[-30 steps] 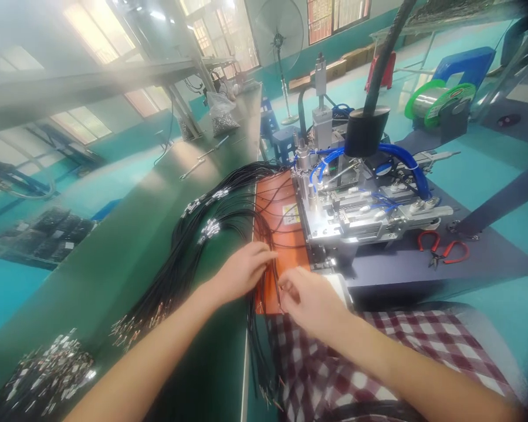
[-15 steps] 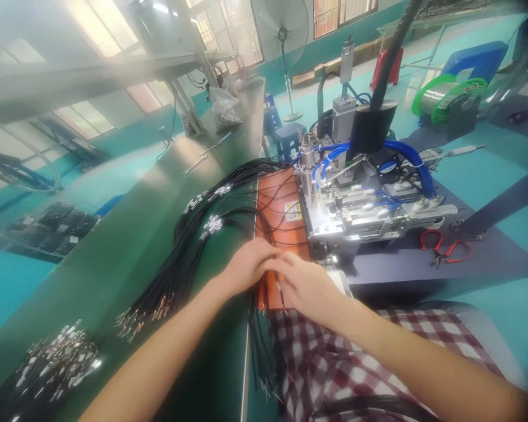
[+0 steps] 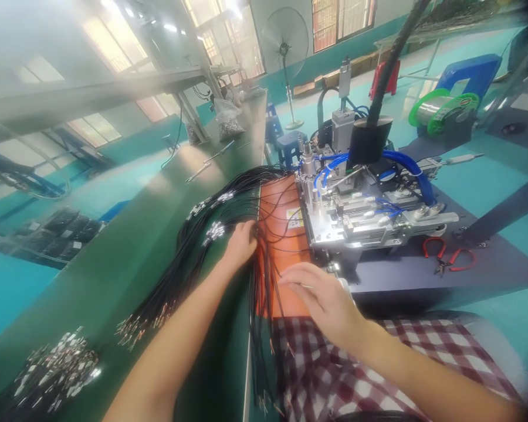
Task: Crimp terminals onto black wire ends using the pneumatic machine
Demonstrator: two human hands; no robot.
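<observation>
My left hand (image 3: 242,243) is at the edge of the green table, its fingers curled round black cables (image 3: 264,258) that lie over the orange board (image 3: 286,199). From there the cables hang down past the table edge, with bare wire ends low near my lap. My right hand (image 3: 323,299) is over the near part of the orange board, to the right of these cables. Its fingers reach out toward them, slightly apart, and I see nothing held. On the green table beside my left hand lies a bundle of black cables (image 3: 180,264) with silver connectors (image 3: 215,232) and stripped copper ends.
A metal machine (image 3: 347,205) with blue tubes stands right of the board. Red-handled pliers (image 3: 442,266) lie on its grey base. Another cable pile (image 3: 59,363) is at lower left. A wire spool (image 3: 444,111), a fan (image 3: 284,50) and a plastic bag (image 3: 229,120) are farther off.
My hands were together over the board's near part and are now apart. The left has moved up and left along the cables; the right has shifted right and down.
</observation>
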